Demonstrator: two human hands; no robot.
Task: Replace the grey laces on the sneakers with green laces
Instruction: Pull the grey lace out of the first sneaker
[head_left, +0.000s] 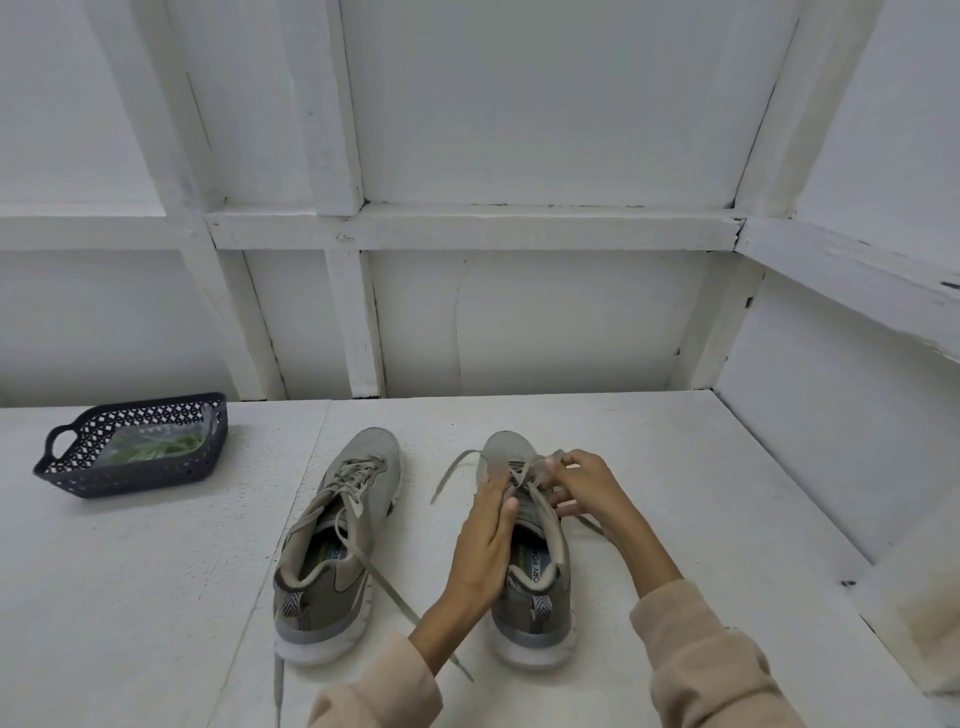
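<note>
Two grey sneakers stand side by side on the white table, toes pointing away from me. The left sneaker is laced, with its grey lace untied and trailing toward me. My left hand holds the right sneaker by its left side. My right hand pinches the grey lace over that shoe's upper eyelets; one loose end curves out to the left of the toe. Green laces lie in a clear bag inside the dark basket at the far left.
The white table ends at a white panelled wall behind and a white shelf unit on the right. The left sneaker's loose lace runs across the table between the two shoes toward my left sleeve.
</note>
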